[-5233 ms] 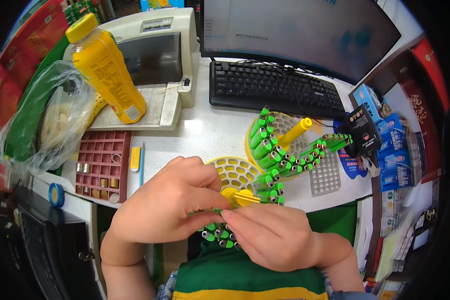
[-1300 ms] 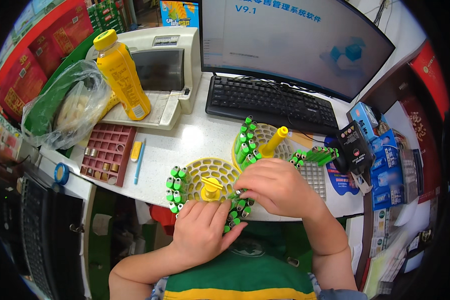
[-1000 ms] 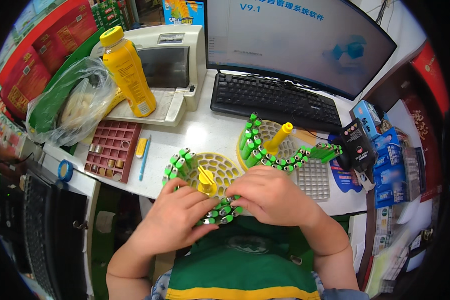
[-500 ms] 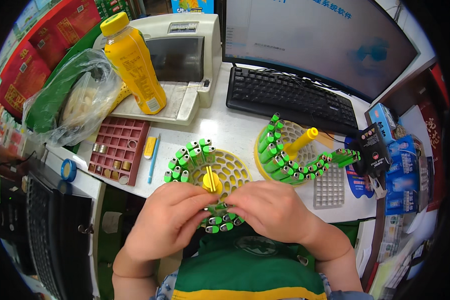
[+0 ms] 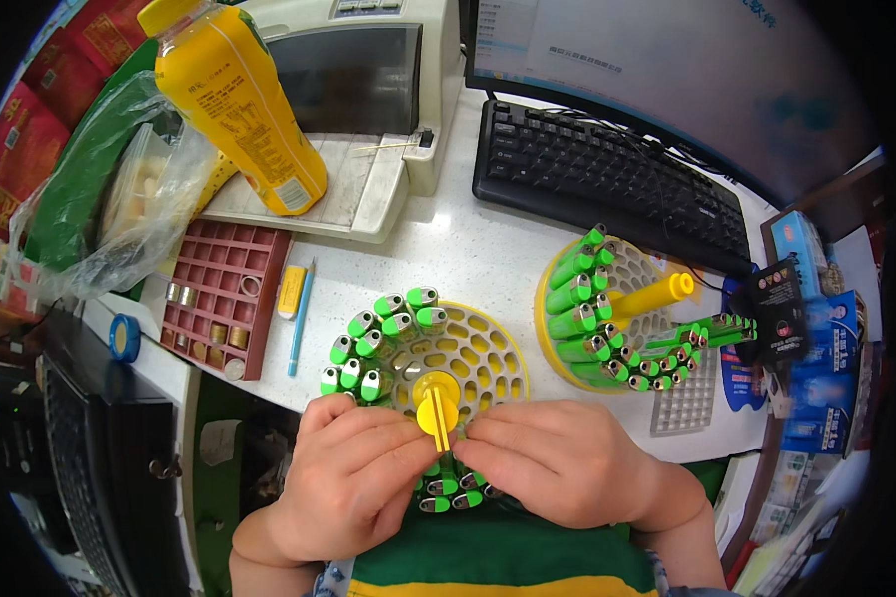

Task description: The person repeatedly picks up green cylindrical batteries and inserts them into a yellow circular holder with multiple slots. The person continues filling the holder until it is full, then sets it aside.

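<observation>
Head view shows a round yellow rack at the near edge of the white desk, with green lighters standing in its left side and a few at the front, while most holes on the right are empty; so I judge it is less than half filled. The left hand and right hand lie curled over the front rim, fingertips almost meeting at the yellow post. What they pinch I cannot tell.
</observation>
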`<state>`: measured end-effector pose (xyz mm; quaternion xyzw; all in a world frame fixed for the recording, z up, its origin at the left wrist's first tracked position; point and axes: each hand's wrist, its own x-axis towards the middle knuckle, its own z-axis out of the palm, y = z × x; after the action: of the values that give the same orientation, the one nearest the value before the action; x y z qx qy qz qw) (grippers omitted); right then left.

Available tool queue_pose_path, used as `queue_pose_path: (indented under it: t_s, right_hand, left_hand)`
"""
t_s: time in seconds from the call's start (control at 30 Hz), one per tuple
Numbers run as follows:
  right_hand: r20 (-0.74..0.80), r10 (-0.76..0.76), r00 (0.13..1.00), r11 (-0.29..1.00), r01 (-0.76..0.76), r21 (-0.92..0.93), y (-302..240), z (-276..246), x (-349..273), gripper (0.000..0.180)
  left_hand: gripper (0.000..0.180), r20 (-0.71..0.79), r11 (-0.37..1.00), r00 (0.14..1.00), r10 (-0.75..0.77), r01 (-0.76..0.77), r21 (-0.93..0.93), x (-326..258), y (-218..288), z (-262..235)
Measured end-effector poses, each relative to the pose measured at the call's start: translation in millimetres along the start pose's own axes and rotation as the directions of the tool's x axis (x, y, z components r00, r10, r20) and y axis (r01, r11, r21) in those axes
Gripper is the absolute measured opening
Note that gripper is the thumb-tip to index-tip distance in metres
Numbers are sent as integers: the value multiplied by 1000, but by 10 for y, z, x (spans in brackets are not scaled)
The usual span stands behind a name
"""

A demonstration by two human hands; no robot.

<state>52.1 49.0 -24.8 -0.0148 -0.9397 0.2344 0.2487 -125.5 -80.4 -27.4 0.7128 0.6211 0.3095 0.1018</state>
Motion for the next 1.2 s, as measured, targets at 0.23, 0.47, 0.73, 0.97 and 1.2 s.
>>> queue_pose_path:
  t_s: [0.23, 0.47, 0.73, 0.97, 1.2]
  right_hand:
    - [-62, -43, 997, 999, 43, 9, 26, 59, -21, 17]
    - [-97, -106, 990, 994, 108, 18, 68, 117, -34, 15]
    - [48, -30, 998, 994, 24, 107, -5, 6, -46, 17]
    - [36, -30, 999, 994, 26, 111, -5, 15, -41, 16]
    - [-19, -99, 995, 995, 99, -12, -12, 5, -17, 8]
  left_hand:
    - [22, 10, 999, 1000, 8, -8, -40, 27, 1, 7]
    - [23, -53, 1000, 999, -1, 0, -31, 36, 13, 42]
    - [25, -53, 999, 998, -38, 36, -31, 14, 74, 47]
    - [26, -71, 1000, 997, -25, 24, -15, 18, 79, 53]
    - [25, -87, 1000, 996, 0, -2, -24, 34, 83, 79]
